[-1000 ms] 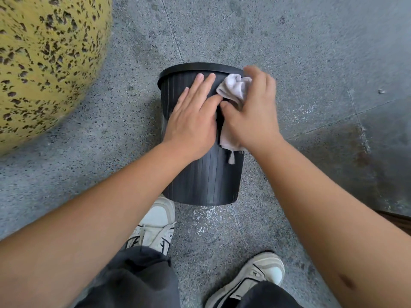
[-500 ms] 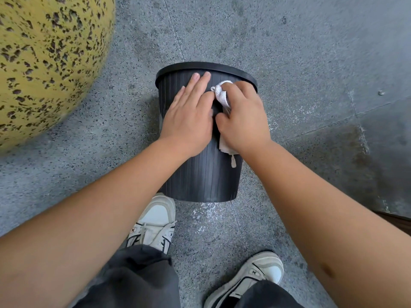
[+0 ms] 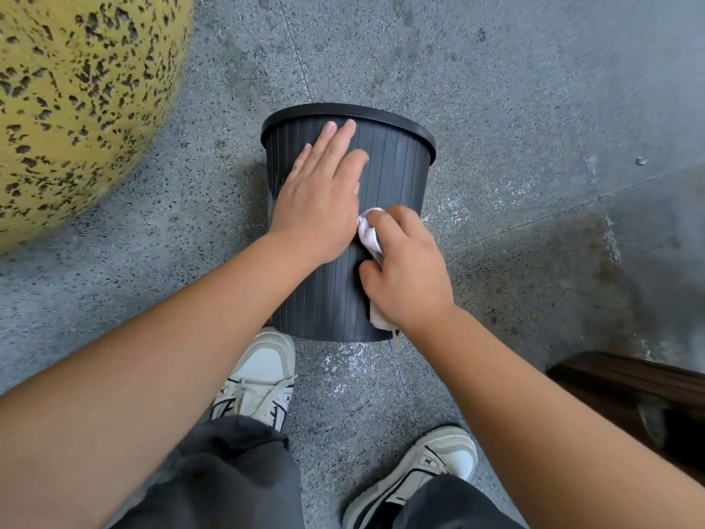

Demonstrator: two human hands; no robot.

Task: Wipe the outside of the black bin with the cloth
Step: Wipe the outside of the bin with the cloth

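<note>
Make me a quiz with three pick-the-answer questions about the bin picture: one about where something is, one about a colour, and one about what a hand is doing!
1. Where does the black ribbed plastic bin stand?
A. on a table
B. on the grey speckled stone floor
C. on a chair

2. What colour is the crumpled cloth?
A. white
B. red
C. green

3. What is the left hand doing?
A. gripping the cloth
B. hanging in the air
C. lying flat on the bin's side

Answers:
1. B, the bin's base sits on the floor by the white shoes.
2. A, white cloth shows beside the right hand, which grips it.
3. C, its straight fingers press against the ribbed wall.
</note>
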